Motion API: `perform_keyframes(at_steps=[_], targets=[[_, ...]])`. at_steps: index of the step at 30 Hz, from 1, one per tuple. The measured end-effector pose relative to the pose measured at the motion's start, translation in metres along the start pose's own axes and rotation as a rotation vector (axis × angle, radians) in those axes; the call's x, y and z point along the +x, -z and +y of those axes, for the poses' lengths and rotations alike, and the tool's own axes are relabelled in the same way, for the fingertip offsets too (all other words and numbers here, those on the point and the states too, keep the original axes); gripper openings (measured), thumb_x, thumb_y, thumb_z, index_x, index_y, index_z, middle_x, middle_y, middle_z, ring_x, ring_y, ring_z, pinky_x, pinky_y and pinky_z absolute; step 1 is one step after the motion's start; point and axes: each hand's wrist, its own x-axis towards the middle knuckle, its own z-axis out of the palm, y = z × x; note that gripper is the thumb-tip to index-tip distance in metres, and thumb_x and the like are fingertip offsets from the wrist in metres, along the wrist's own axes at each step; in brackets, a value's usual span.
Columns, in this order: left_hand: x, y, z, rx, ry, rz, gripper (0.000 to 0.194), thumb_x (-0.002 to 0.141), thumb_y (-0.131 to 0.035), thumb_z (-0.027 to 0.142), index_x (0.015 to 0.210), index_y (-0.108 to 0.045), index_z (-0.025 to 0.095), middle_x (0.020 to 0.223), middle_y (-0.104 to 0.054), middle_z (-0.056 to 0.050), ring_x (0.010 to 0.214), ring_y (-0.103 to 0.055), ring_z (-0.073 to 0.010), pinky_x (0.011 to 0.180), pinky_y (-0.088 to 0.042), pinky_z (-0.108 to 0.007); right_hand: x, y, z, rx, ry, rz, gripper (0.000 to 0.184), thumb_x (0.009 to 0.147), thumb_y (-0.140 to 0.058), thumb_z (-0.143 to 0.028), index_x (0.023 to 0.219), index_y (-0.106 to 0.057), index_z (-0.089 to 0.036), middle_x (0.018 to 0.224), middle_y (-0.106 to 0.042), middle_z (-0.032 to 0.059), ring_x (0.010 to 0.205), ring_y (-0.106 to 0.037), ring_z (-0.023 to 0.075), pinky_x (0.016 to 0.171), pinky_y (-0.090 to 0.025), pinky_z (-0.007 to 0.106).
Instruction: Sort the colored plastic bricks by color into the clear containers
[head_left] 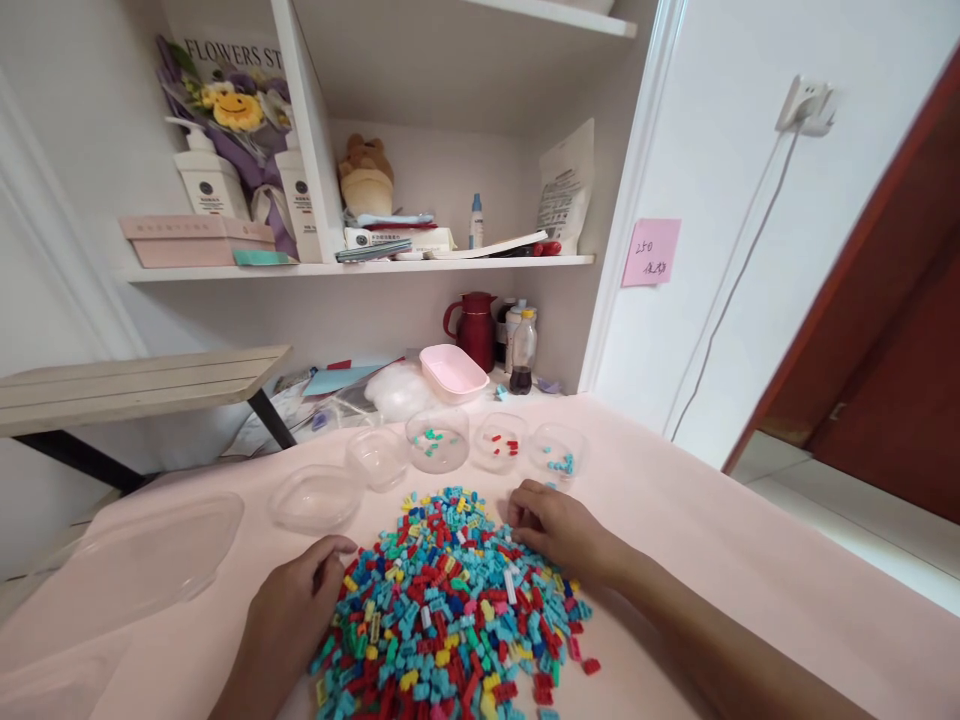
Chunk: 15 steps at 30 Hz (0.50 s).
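Observation:
A broad heap of small toy building bricks (450, 600) in turquoise, red, yellow, green, blue and white lies in front of me. My left hand (296, 590) rests at the heap's left edge, fingers curled in; whatever they may hold is hidden. At the heap's far right edge, my right hand (559, 525) has its fingers bent together, and I cannot make out anything in them. Beyond it stand clear bowls: one with turquoise bricks (559, 445), one with red bricks (500, 443), and one with green bricks (439, 441).
More clear containers, a small bowl (376, 459), another bowl (315, 498) and a large tray (161, 555), sit on the pink tabletop (720, 560). Behind are a pink basin (454, 372), a red jug (475, 332) and a bottle of dark liquid (523, 352). A wooden bench (142, 388) stands left.

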Motion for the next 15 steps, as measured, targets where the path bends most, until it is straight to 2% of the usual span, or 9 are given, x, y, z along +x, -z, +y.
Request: perform_keyframes(at_steps=[5,15], targets=[[-0.0010,0.0009,0.0005,0.004,0.012,-0.024,0.033,0.084,-0.039,0.038,0.092,-0.070,0.032,0.072,-0.073,0.005,0.072,-0.067,-0.0174,0.062,-0.043,-0.022,-0.0004,-0.0005,-0.0006,0.019,-0.001,0.024,0.014,0.074,-0.060,-0.017,0.086,-0.056,-0.023,0.085,-0.059,-0.0006,0.078,-0.054,0.0151,0.064,-0.038,0.024],[-0.0013,0.0008,0.0024,0.004,0.035,-0.044,0.033,0.084,-0.039,0.040,0.092,-0.069,0.032,0.073,-0.073,0.005,0.073,-0.066,-0.0175,0.062,-0.042,-0.022,0.0001,-0.0003,0.0019,0.049,-0.019,-0.007,0.039,0.076,-0.060,-0.016,0.113,-0.060,-0.027,0.105,-0.061,0.0027,0.089,-0.060,0.0170,0.079,-0.043,0.028]])
